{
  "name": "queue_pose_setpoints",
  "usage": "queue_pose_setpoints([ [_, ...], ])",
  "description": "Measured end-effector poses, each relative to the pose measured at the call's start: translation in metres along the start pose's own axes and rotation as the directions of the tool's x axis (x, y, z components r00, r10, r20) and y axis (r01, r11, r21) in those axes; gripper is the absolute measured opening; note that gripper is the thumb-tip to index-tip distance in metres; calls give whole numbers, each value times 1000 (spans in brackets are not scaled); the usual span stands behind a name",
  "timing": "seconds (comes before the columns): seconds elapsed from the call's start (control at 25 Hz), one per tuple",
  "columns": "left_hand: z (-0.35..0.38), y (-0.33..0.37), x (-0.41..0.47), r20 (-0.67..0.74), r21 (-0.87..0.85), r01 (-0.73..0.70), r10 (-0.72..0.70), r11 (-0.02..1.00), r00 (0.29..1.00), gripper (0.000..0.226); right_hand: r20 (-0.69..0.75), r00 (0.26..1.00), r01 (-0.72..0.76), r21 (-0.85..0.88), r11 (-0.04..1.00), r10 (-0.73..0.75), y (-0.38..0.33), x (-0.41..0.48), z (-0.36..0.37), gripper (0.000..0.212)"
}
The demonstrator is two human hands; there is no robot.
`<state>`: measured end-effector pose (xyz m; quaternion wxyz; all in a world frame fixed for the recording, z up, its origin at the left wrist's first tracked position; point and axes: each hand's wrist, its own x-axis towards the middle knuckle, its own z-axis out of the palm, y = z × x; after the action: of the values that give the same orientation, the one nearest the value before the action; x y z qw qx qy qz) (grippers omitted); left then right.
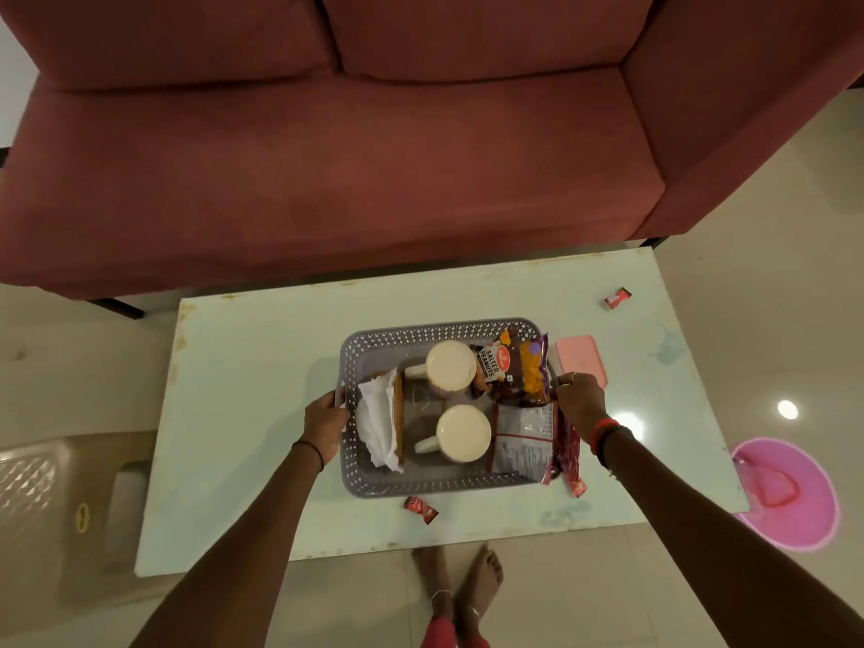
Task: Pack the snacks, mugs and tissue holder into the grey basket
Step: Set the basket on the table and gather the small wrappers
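Observation:
The grey basket (pixel 421 485) stands on the pale table (pixel 243 413). Inside it are a wooden tissue holder with white tissue (pixel 379 420) at the left, two cream mugs (pixel 451 367) (pixel 463 433) in the middle, and snack packets at the right: salted peanuts (pixel 488 367), an orange-purple bag (pixel 533 371), a grey packet (pixel 522 441) and a maroon one (pixel 568 449) hanging over the rim. My left hand (pixel 325 420) grips the basket's left side. My right hand (pixel 579 399) grips its right side.
A pink lid (pixel 582 357) lies right of the basket. Small red sweets lie at the table's front (pixel 421 508), near the basket's right corner (pixel 577 486) and far right (pixel 617 297). A maroon sofa (pixel 327 156) stands behind, a beige chair (pixel 61 507) left, a pink stool (pixel 790 493) right.

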<state>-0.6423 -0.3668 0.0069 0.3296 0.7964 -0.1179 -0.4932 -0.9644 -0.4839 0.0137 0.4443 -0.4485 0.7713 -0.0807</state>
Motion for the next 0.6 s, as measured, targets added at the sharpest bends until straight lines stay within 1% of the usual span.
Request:
queue_pose_setpoints([
  [0.28,16,0,48,-4,-32,2,-2,999,1000,27,-34,999,3,-28,1000,-4,-7,48,23,22],
  [0.48,20,-9,73,-8,-52,12,-12,999,1000,34,-42,999,4,-36,999,-5,-4,67,39,20],
  [0.6,23,-13,84,4,-58,7,-7,998,1000,29,-57,998,4,-16,1000,-5,-2,72,45,20],
])
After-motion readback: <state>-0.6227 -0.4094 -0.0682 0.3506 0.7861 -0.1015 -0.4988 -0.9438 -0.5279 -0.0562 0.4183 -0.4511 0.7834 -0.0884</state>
